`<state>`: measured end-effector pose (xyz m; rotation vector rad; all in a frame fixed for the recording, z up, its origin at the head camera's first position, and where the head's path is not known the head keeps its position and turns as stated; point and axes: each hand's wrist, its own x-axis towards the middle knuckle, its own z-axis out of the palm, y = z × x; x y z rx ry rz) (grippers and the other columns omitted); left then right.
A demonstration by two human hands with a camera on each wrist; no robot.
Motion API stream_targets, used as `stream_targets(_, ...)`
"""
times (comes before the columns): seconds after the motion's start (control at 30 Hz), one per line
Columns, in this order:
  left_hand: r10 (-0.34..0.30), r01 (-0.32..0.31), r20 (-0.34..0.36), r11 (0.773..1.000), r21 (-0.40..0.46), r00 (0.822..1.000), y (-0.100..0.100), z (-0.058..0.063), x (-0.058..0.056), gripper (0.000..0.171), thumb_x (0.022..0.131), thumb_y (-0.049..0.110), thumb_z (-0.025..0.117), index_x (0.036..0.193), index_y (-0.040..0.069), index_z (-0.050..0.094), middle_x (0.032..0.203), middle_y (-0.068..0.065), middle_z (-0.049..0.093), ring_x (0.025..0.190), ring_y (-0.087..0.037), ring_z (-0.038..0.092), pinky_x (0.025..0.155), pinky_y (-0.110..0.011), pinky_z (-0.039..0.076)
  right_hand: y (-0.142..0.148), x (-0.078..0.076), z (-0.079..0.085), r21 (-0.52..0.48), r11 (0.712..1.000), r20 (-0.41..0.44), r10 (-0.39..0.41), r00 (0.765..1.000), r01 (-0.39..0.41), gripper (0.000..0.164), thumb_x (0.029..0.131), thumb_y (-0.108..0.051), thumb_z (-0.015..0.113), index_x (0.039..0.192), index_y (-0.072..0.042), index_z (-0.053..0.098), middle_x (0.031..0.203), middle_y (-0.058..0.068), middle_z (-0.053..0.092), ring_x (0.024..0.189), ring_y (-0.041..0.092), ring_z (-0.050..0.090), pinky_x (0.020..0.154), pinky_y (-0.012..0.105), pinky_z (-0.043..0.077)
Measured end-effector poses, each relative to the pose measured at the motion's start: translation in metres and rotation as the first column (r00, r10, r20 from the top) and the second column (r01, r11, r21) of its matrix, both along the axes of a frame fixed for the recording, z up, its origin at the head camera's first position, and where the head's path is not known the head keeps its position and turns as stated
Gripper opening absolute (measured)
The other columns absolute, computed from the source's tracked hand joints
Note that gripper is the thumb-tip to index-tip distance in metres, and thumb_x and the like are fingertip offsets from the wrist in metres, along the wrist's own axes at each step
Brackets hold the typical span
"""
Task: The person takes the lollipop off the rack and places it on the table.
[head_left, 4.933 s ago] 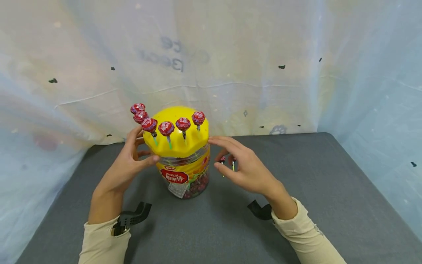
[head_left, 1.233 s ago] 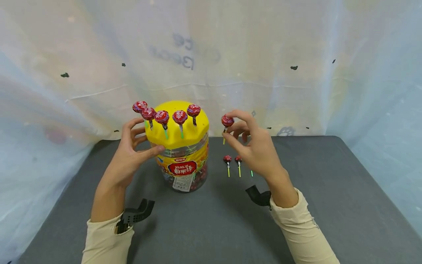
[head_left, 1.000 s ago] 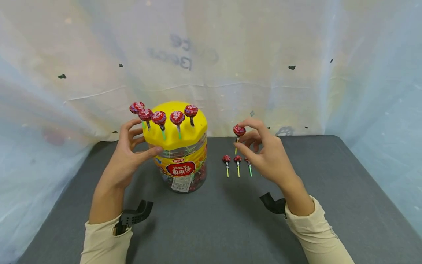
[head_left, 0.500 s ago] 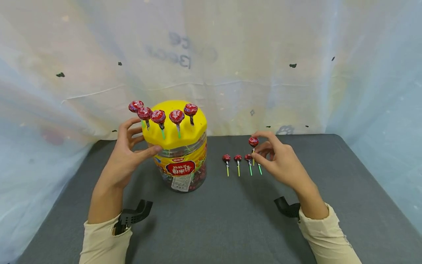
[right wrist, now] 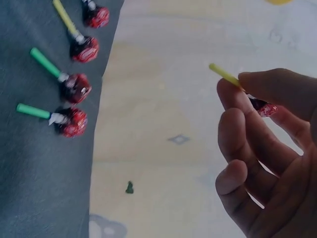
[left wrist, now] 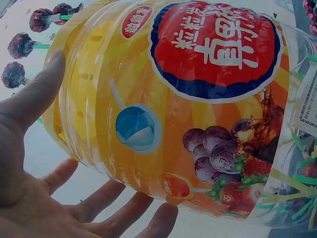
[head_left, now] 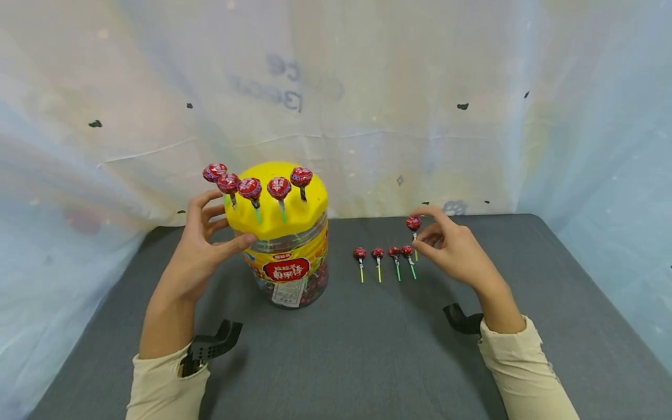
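A clear plastic candy jar [head_left: 289, 268] stands upright, full of lollipops. Several red-wrapped lollipops [head_left: 250, 188] stick out of holes in its yellow lid [head_left: 304, 216]. My left hand [head_left: 202, 251] holds the jar at its left, thumb against the lid's lower edge and fingers spread along the side, as the left wrist view also shows. Off to the right, my right hand [head_left: 457, 251] pinches a lollipop [head_left: 413, 223] by its yellow stick [right wrist: 224, 74] between thumb and fingers. This lollipop is held upright, head up, just behind the right end of a lollipop row [head_left: 378, 254].
The row's lollipops lie side by side on the dark grey table [head_left: 336, 361], heads away from me and yellow or green sticks towards me. A pale patterned curtain [head_left: 367, 116] hangs behind the table and along both sides.
One lollipop from the lid's front is now in my right hand, which has carried it rightward and lower, over to the row's right end. My left hand stays at the jar.
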<state>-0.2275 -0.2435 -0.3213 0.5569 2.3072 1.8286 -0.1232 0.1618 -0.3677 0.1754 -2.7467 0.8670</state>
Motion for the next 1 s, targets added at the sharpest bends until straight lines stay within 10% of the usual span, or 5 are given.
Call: stream_targets(1.0, 0.001, -0.001, 0.002, 1.000, -0.007, 1.000, 0.000, 0.000, 0.000, 0.087, 0.091, 0.014, 0.072, 0.152, 0.037, 0.013, 0.153, -0.009, 0.023, 0.136, -0.028, 0.029, 0.099, -0.047, 0.037, 0.035, -0.015, -0.041, 0.017, 0.996, 0.246, -0.085, 0.965, 0.083, 0.051, 0.095, -0.014, 0.066, 0.142, -0.013, 0.046, 0.098, 0.006, 0.074, 0.080, 0.015, 0.067, 0.070, 0.038, 0.052)
